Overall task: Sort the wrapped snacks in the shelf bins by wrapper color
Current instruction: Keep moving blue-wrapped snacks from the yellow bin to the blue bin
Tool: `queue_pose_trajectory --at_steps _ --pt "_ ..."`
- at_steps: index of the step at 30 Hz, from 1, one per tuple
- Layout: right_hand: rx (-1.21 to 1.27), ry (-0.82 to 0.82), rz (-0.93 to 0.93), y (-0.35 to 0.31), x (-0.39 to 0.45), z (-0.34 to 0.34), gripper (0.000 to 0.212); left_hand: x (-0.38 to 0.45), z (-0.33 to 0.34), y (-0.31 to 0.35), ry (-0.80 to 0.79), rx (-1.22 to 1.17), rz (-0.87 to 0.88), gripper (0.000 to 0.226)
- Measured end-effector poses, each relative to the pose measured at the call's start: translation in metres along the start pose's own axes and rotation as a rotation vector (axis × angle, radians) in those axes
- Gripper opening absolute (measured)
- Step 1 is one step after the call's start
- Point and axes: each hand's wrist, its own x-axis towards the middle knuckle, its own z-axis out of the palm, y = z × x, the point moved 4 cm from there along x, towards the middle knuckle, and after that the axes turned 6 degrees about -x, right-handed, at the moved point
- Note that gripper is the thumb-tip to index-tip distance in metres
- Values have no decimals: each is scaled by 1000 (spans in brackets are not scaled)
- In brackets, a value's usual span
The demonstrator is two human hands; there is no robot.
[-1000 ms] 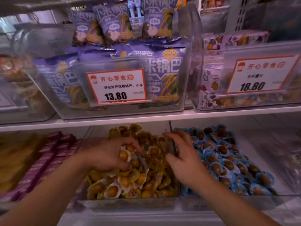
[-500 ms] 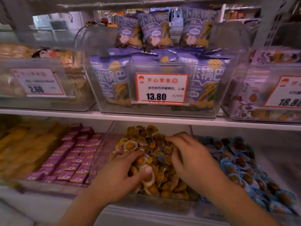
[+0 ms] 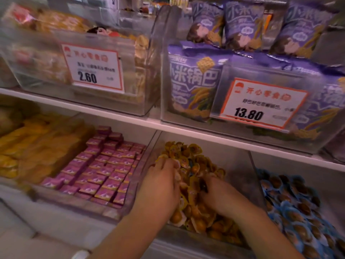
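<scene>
Head view: both hands buried in the bin of yellow-wrapped snacks on the lower shelf.

Head view again, in detail: the left hand (image 3: 160, 186) lies palm-down on the yellow-wrapped snacks (image 3: 194, 165), fingers curled into the pile, though whether they pinch one piece cannot be told. The right hand (image 3: 220, 195) sits just beside it in the same clear bin (image 3: 240, 165), fingertips tucked among the wrappers by a dark-looking piece (image 3: 203, 186); its grip is hidden too. To the right, a neighbouring bin holds blue-wrapped snacks (image 3: 291, 208). To the left lie rows of pink-wrapped snacks (image 3: 104, 171), then blurred orange packs (image 3: 37, 146). On the shelf above stand purple bags (image 3: 194, 79) behind a price tag reading 13.80 (image 3: 261, 105), and beside them a tag reading 2.60 (image 3: 93, 70).
</scene>
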Motion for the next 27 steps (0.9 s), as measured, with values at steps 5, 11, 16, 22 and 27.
queue_pose_trajectory --at_steps 5,11,16,22,27 --pt "-36 26 -74 -8 -7 -3 38 -2 -2 0 -50 -83 82 35" --pt "29 0 -63 -9 -14 -3 25 -10 2 -2 -160 -23 116 25" --pt "90 -6 -87 -14 -19 -10 30 -8 1 0 -122 -35 110 21" --pt "523 219 -102 -8 -36 -29 20 -5 -13 7 61 -226 140 19" --pt "1180 238 -143 -7 -44 -45 10 -11 -10 23 170 -584 -60 17"
